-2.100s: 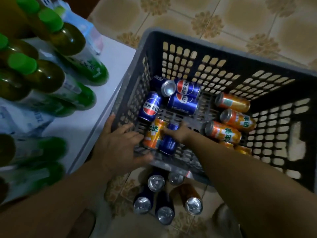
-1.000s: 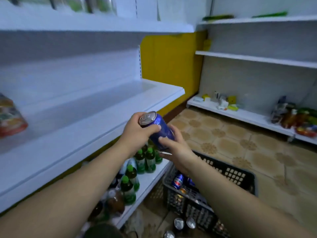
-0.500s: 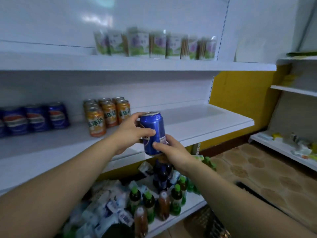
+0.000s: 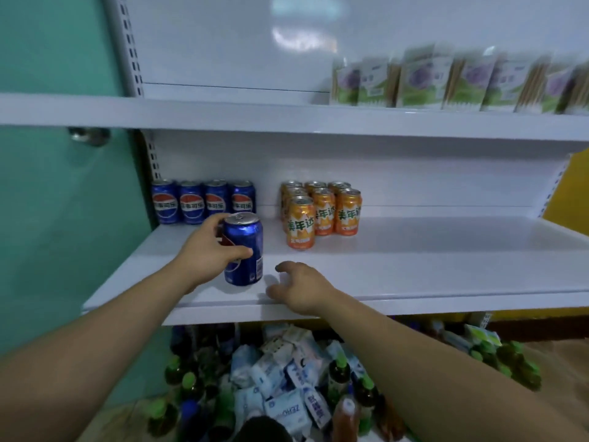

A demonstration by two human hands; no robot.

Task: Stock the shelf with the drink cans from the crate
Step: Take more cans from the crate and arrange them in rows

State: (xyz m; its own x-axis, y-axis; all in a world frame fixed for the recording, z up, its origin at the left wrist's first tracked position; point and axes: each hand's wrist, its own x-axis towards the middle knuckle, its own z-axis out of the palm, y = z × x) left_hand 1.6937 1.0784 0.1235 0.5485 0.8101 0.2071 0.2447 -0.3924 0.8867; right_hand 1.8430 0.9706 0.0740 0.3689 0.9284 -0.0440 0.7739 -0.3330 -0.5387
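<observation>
packets (image 4: 424, 81) row, top | green-capped bottles (image 4: 338, 379), white-blue packs (image 4: 283, 406) below | teal wall (image 4: 57, 218)

We see soft, even, bluish light. Glare patches sit on the back panel (image 4: 299, 36). The can (image 4: 243, 253) is sharp; packets (image 4: 446, 81) top right smear, bottles (image 4: 338, 378) below look murky, and shelf (image 4: 414, 269) edges bow.

Left arm: bare forearm enters from the lower left and extends up and to the right, wrist straight. Left hand (image 4: 208, 250) grips the blue can (image 4: 247, 266) from its left side, thumb across the near face, fingers round the far side (tips hidden). Right arm: bare forearm enters from the lower right, reaching up and to the left. Right hand (image 4: 302, 288) is palm down, fingers loosely spread and slightly bent, holding nothing. The hands are near each other, not touching.
</observation>
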